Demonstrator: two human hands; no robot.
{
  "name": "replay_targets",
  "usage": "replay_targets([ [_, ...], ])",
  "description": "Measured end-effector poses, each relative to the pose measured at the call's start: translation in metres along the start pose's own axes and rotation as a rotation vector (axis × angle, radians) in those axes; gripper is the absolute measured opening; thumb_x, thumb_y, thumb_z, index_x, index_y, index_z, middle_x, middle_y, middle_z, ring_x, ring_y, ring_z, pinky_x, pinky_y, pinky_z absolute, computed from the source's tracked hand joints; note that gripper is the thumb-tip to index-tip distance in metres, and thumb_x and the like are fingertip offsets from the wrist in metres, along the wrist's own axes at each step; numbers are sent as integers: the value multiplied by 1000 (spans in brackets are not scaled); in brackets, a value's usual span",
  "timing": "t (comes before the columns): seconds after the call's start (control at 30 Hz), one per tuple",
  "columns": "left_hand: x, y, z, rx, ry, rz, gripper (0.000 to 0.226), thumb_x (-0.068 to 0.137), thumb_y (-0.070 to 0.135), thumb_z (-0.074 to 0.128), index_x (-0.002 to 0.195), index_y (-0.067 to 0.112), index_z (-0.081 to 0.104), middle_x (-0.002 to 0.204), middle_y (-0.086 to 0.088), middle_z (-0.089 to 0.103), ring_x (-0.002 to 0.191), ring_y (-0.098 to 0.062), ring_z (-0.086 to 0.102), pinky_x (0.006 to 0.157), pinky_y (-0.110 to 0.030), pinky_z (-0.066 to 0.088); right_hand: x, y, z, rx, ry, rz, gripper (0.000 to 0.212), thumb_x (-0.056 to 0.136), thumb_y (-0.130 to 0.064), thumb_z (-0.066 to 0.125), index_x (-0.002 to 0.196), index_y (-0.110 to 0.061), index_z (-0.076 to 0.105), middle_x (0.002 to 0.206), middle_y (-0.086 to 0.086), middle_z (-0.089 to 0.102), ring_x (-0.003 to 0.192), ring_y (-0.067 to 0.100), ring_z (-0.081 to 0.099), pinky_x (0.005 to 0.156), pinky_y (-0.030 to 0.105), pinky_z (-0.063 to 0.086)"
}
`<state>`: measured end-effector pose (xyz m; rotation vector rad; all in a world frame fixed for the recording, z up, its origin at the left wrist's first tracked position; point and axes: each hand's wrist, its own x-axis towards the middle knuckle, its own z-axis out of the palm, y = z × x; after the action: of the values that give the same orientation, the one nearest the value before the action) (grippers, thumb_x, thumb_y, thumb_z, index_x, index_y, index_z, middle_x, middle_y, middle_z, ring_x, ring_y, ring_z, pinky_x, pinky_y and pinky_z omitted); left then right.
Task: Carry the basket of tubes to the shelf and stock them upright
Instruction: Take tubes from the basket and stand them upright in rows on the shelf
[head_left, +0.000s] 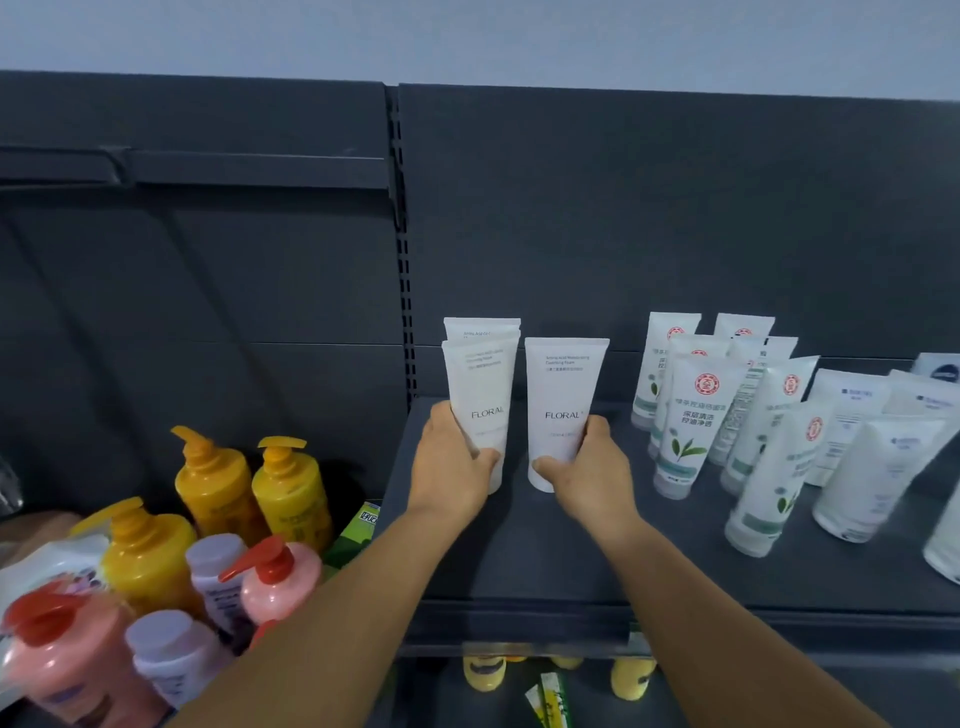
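Two white FLORAL tubes stand upright, cap down, on the dark shelf (519, 561). My left hand (449, 467) grips the lower part of the left tube (480, 395), which has another white tube (480, 328) right behind it. My right hand (584, 475) grips the base of the right tube (563, 400). A narrow gap separates the two tubes. No basket is in view.
White tubes with green leaf prints (691, 415) stand in rows to the right, then plainer white tubes (872, 467). Yellow (218, 483), pink (280, 577) and lilac (171, 654) bottles crowd the lower shelf at left. Small yellow bottles (483, 673) sit below.
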<state>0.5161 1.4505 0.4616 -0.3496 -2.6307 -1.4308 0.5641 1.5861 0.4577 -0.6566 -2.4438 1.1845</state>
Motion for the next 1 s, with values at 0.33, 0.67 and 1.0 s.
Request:
replay_targets([
  [0.33,44,-1,4,-1,-67,-58,46,83,11,67,123,15,43,114,-4,58,101,-19,55,78,-26,41,54,-8,21,2,29,76,47,83,-16,69,119,-10,40,120,10,57,105,31,57,72,33,43],
  [0.67,20,-13,-12,137,-169,-13,78,81,20,73,144,18,28,145,-1,44,132,-19,43,100,-29,38,34,-5,15,-3,19,103,68,82,-23,72,134,-6,33,137,11,45,120,31,50,87,39,47],
  [1.0,-97,-11,-69,697,-308,298,58,95,34,52,144,12,31,150,-5,33,140,-20,28,115,-34,27,-106,3,0,-534,-109,-258,74,96,-40,51,154,-15,12,162,1,9,150,21,2,121,39,13],
])
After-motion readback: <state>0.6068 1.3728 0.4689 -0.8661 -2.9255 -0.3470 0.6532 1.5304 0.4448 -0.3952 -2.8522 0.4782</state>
